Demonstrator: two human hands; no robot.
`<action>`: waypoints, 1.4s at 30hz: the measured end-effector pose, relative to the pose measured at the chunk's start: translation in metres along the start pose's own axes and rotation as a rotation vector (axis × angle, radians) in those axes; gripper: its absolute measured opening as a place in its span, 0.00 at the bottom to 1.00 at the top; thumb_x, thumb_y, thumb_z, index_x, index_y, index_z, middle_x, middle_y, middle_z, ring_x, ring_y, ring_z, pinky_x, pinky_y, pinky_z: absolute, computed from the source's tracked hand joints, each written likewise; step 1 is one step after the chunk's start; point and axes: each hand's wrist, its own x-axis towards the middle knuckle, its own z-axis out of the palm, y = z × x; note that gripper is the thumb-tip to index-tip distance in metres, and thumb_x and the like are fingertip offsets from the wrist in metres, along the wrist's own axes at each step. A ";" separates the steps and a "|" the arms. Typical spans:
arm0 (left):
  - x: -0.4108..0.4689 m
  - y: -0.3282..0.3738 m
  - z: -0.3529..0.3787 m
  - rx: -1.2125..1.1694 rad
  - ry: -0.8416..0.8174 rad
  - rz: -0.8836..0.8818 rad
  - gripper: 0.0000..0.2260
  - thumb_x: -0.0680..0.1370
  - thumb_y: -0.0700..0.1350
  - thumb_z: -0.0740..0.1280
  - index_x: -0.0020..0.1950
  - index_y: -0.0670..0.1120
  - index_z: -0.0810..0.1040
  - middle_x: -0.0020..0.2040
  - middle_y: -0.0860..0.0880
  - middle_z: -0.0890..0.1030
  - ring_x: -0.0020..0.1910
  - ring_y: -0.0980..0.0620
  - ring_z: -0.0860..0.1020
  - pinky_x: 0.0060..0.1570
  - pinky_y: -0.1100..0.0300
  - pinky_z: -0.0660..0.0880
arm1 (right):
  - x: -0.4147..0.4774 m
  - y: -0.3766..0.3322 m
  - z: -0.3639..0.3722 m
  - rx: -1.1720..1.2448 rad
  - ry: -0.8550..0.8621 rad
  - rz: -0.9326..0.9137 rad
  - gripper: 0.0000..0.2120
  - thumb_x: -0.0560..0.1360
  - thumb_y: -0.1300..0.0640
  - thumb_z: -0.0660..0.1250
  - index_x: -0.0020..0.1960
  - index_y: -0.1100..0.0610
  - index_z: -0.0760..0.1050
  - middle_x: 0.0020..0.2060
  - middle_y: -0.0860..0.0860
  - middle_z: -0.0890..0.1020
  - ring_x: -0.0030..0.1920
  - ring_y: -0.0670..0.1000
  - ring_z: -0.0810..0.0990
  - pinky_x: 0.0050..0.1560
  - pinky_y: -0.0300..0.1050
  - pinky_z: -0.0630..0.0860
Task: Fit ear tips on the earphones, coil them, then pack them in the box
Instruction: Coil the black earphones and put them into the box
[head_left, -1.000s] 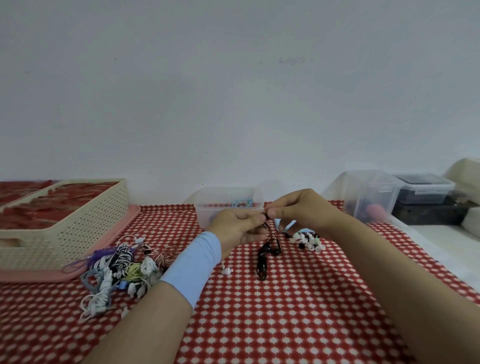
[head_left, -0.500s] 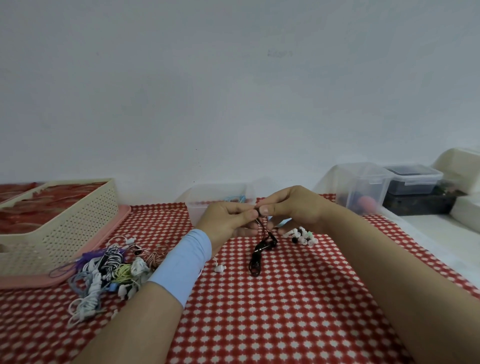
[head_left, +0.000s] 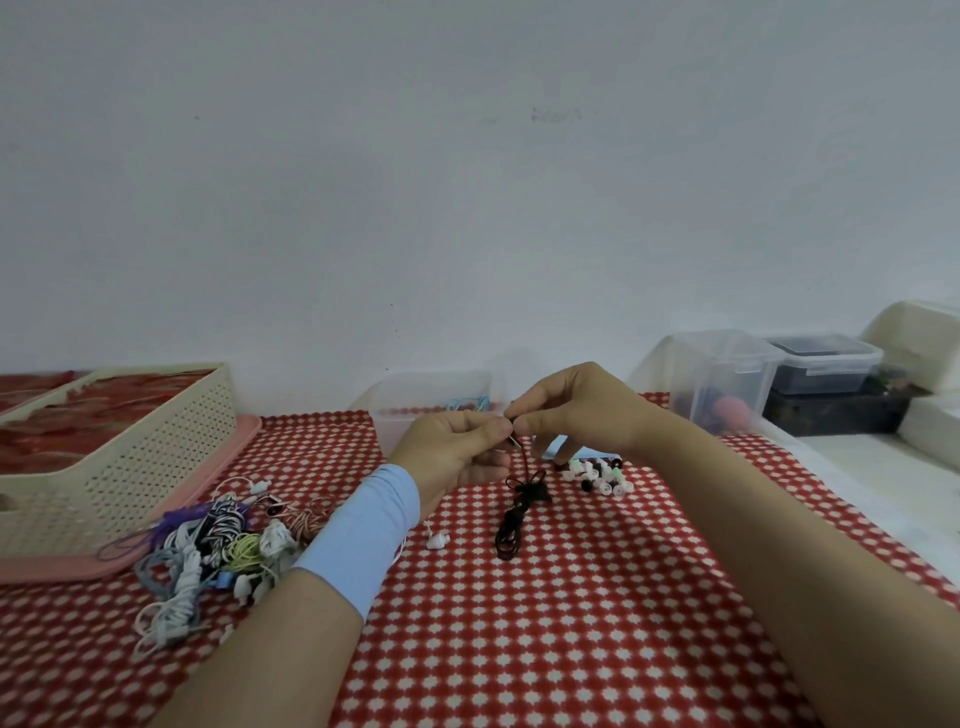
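Observation:
A black pair of earphones hangs as a bundled cord from between my two hands, its lower loops lying on the red checked cloth. My left hand and my right hand meet fingertip to fingertip and both pinch the top end of that cord. What the fingertips cover is hidden. A small heap of loose ear tips, white, black and green, lies just right of the cord. Behind my hands stands a clear plastic box with a blue cord inside.
A tangle of other earphones lies at the left, with a lone white earbud near my left wrist. A cream perforated basket on a pink tray stands far left. Clear and dark lidded containers stand at the back right.
Both hands stay joined on the black cord's top end. The hanging bundle has barely shifted; the view has drifted slightly between frames.

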 end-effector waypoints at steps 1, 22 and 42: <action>0.000 0.000 -0.001 0.000 0.005 0.003 0.08 0.75 0.43 0.72 0.52 0.41 0.83 0.44 0.44 0.85 0.39 0.51 0.82 0.37 0.61 0.80 | 0.000 0.000 -0.001 -0.004 -0.006 0.002 0.05 0.76 0.59 0.74 0.51 0.54 0.87 0.45 0.52 0.88 0.43 0.55 0.87 0.43 0.51 0.85; -0.007 0.015 -0.006 0.250 -0.083 0.146 0.06 0.72 0.33 0.73 0.46 0.41 0.85 0.37 0.42 0.85 0.37 0.49 0.84 0.38 0.61 0.81 | -0.002 0.002 -0.003 0.246 -0.192 0.240 0.12 0.69 0.58 0.76 0.51 0.52 0.87 0.42 0.52 0.86 0.39 0.49 0.84 0.32 0.38 0.76; 0.003 0.008 -0.017 0.606 -0.012 0.061 0.04 0.77 0.45 0.70 0.52 0.48 0.81 0.46 0.44 0.83 0.37 0.51 0.80 0.40 0.53 0.83 | 0.003 0.022 -0.023 -0.756 -0.188 0.376 0.07 0.65 0.50 0.82 0.42 0.46 0.88 0.45 0.40 0.85 0.51 0.46 0.82 0.64 0.51 0.77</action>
